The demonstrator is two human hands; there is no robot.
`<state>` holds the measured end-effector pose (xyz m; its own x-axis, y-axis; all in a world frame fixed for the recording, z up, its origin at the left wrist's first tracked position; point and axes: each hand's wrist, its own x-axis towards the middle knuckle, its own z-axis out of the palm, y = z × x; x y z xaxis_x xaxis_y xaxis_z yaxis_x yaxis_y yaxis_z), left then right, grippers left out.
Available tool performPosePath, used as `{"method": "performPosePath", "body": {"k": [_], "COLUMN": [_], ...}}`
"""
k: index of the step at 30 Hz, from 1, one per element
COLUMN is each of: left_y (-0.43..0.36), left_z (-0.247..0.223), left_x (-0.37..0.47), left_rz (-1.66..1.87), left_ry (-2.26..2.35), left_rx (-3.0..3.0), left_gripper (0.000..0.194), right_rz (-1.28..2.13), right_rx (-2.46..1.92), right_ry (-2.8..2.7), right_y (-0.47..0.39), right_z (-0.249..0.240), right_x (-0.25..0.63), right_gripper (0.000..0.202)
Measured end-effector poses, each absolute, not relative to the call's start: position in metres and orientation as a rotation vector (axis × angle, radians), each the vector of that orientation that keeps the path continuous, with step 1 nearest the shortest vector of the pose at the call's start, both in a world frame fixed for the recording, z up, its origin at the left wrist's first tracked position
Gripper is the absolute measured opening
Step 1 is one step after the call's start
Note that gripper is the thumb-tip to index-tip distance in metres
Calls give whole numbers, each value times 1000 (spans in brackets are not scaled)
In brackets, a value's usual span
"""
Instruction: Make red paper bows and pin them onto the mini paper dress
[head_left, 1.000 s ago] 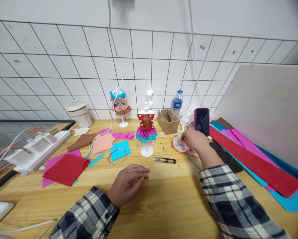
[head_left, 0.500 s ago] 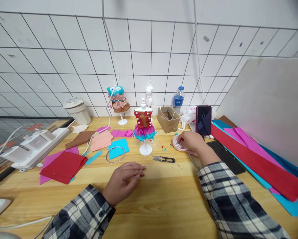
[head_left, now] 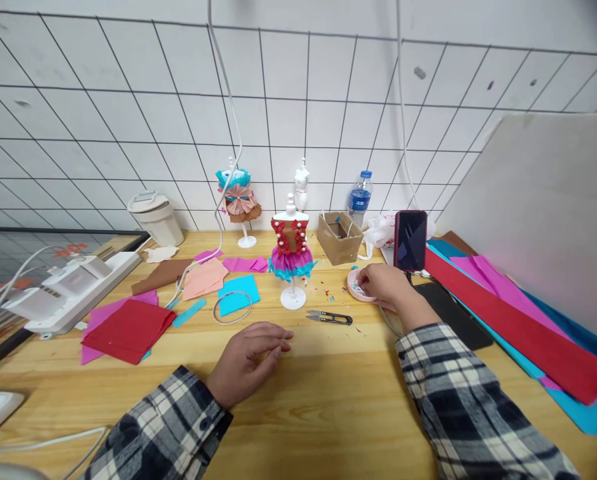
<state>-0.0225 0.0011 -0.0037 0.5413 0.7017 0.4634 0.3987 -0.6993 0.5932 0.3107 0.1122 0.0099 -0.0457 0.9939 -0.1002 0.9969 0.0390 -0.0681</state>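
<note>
My right hand reaches into a small round pink dish that holds tiny pale pieces. Its fingertips are pinched down in the dish, and what they hold is hidden. Above the table's front part hovers my left hand, fingers loosely stretched and apart from the thumb, with nothing visible in it. Between and beyond the hands stands a small white dress form wearing a brown bodice with red bows and pearls and a purple skirt edged in blue. Black thread snips lie in front of its base.
Behind stand a second dressed form, a bare form, a cardboard box and a water bottle. A phone stands upright right of the dish. Red crepe paper and a metal hoop lie left; long paper strips lie right.
The view has shifted slightly. My right hand stays at the pink dish, and my left hand keeps nearly the same place and pose.
</note>
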Motion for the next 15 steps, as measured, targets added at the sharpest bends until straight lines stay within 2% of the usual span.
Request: {"method": "performPosePath", "body": {"k": [9,15], "left_y": [3,3], "left_z": [-5,-4], "left_x": [-23,-23], "left_rz": [995,999], "left_ry": [878,869], "left_rx": [2371,2382], "left_gripper": [21,21], "right_rz": [-319,-388], "right_rx": [2165,2181], "right_ry": [2381,2395], "right_y": [110,112], "right_z": [28,23], "right_x": [319,322], "right_gripper": [11,15]}}
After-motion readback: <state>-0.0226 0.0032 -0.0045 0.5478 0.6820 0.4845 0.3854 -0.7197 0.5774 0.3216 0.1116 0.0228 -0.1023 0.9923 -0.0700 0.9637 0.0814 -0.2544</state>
